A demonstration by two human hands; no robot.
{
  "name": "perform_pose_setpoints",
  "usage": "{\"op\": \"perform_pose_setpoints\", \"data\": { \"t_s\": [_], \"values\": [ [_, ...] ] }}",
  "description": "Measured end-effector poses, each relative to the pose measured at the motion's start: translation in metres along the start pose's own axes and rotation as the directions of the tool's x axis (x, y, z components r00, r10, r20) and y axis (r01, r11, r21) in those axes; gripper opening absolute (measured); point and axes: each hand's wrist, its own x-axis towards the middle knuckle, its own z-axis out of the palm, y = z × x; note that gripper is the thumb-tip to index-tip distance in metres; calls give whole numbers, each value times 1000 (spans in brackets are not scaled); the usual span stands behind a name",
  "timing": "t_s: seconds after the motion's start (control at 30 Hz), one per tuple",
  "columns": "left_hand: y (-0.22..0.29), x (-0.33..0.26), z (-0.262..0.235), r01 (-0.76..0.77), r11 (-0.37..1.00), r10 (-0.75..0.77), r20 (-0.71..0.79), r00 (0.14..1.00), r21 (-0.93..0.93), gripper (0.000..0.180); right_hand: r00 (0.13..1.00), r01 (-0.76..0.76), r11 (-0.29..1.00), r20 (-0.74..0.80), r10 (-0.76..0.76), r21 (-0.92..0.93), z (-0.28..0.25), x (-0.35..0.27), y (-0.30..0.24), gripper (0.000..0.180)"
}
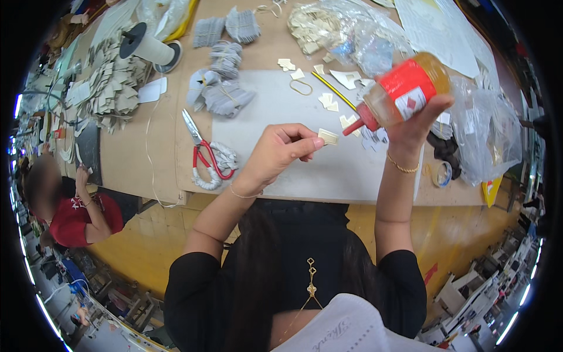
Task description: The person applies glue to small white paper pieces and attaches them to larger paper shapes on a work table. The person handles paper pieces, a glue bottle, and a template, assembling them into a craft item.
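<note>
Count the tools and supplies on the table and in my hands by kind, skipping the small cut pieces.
Glue bottle: 1
Scissors: 1
Thread spool: 1
Rubber band: 1
Yellow pencil: 1
Tape roll: 1
Total: 6

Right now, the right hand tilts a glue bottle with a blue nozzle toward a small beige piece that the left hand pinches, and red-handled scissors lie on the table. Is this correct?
Not quite: in the head view the nozzle of the glue bottle is red, not blue. The rest holds: the right hand tilts it toward the small beige piece pinched by the left hand, and red-handled scissors lie on the table.
</note>
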Motion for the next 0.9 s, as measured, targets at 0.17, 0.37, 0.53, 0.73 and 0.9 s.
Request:
{"op": "perform_pose_setpoints", "data": {
  "t_s": [0.17,0.37,0.53,0.73,0.9],
  "values": [
    [17,-4,9,7,995,-11,42,999,102,12,991,9,1000,130,-7,-17,18,4,-12,88],
    [21,-6,14,20,997,-26,83,996,78,10,981,-162,977,128,144,141,24,10,-2,78],
    [21,-5,15,-25,999,22,119,993,22,9,966,-258,958,53,253,127,25,9,2,76],
    [18,-4,15,-74,997,77,124,989,-29,10,979,-203,978,3,203,49,22,15,0,76],
    [5,4,8,-49,996,52,47,998,-69,11,980,37,986,200,-4,-164,12,19,-13,70]
  ]
}}
